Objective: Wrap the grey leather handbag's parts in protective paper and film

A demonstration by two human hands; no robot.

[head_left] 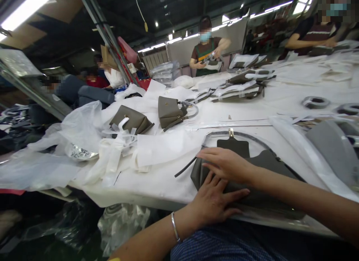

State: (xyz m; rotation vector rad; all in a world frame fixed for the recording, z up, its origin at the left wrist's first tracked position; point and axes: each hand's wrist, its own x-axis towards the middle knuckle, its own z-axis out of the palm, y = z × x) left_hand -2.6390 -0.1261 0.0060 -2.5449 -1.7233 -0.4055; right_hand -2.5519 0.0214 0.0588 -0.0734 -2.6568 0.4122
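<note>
A dark olive-grey handbag (269, 167) lies on the white-covered table's near edge, right in front of me. My left hand (214, 199), with a silver bangle at its wrist, rests on the bag's near side, fingers spread. Just above it, my right hand (228, 163) reaches across the bag with fingers stretched out, close to the left fingertips. Behind my right hand stands a flap (233, 146) with a gold clasp (231, 133). The wrapped handle (254, 136) arches beyond it, and a thin strap (185, 167) sticks out to the left. My hands cover part of the bag.
Two similar bags (169, 112) (131, 120) sit further left, beside white paper (161, 148) and crumpled plastic (81, 122). More wrapped bags (238, 90) lie across the table. Wrapped rings (315, 102) and a grey panel (332, 148) are at right. A co-worker (206, 47) handles a bag opposite.
</note>
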